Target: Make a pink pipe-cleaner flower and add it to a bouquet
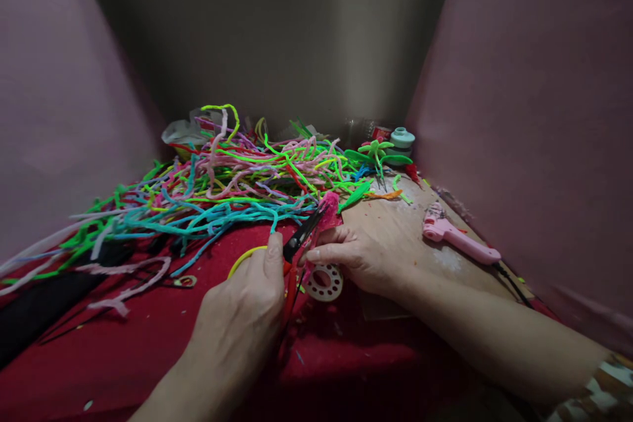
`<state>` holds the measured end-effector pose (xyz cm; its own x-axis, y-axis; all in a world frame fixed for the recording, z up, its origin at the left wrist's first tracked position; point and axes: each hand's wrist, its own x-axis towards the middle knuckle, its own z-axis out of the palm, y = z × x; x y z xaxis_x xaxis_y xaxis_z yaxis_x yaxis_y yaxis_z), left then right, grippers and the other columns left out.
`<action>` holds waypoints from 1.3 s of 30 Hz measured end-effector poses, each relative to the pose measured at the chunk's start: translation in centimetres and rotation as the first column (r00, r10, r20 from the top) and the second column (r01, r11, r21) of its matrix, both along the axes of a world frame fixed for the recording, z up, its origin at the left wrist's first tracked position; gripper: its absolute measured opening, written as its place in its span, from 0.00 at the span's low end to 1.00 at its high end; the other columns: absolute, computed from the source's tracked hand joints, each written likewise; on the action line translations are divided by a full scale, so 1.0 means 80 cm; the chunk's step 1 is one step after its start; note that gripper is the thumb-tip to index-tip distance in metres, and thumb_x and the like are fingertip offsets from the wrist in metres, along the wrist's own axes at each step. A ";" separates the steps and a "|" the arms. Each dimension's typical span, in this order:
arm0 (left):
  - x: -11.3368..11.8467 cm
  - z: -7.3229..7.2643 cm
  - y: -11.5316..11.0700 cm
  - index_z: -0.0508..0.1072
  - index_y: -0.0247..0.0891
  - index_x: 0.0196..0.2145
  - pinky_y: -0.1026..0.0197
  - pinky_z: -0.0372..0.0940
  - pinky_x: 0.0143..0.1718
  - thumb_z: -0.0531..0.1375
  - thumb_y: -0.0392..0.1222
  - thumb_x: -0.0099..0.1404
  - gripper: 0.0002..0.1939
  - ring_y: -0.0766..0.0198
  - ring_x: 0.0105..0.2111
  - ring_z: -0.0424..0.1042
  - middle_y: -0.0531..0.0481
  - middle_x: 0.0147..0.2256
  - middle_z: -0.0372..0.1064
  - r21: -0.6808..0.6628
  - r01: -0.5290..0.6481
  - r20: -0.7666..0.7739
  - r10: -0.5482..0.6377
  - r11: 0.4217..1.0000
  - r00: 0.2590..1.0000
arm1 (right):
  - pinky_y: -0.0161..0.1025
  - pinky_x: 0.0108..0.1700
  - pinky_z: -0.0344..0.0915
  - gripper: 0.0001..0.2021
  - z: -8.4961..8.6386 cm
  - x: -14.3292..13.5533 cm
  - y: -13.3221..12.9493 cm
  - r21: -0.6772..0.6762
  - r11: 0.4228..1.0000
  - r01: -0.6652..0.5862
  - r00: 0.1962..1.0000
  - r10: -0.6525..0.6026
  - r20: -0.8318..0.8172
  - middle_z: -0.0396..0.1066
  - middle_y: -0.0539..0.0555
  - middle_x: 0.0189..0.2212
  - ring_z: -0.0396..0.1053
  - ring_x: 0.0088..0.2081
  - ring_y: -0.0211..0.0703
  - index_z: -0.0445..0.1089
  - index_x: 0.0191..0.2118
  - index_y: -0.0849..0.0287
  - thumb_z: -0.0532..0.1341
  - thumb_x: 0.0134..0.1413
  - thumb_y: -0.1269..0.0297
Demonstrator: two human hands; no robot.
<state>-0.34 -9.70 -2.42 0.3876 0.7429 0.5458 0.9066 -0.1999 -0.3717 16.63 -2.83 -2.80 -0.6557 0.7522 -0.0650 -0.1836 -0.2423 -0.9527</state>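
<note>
My left hand (242, 303) is closed round the handles of the scissors (299, 241), with the thumb laid along the top, and their black blades point forward, in the space between my two hands. My right hand (361, 260) is bent inward, thumb and forefinger almost meeting, and it pinches a bright pink fuzzy strip (331, 206). This strip stands just in front of my right fingertips, with the blades lying against it; whether they bite into it, I cannot tell. Directly below my right fingers there is a white spool with holes (332, 279), on the red cloth (341, 356). Beyond both hands spreads a tangled heap of chenille stems (257, 178), and a green leaf shape (357, 196) is just ahead of my right hand. A pink glue gun (462, 242) rests farther to the right of this hand, on a brown board (376, 217).
</note>
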 end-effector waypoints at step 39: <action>0.007 0.000 0.004 0.66 0.24 0.50 0.65 0.65 0.18 0.47 0.26 0.60 0.21 0.59 0.26 0.74 0.40 0.31 0.72 -0.047 -0.068 -0.035 0.067 0.997 0.997 | 0.34 0.29 0.56 0.06 0.012 -0.003 -0.004 0.015 0.998 0.054 0.996 -0.055 0.069 0.67 0.47 0.19 0.60 0.22 0.32 0.71 0.22 0.64 0.66 0.38 0.67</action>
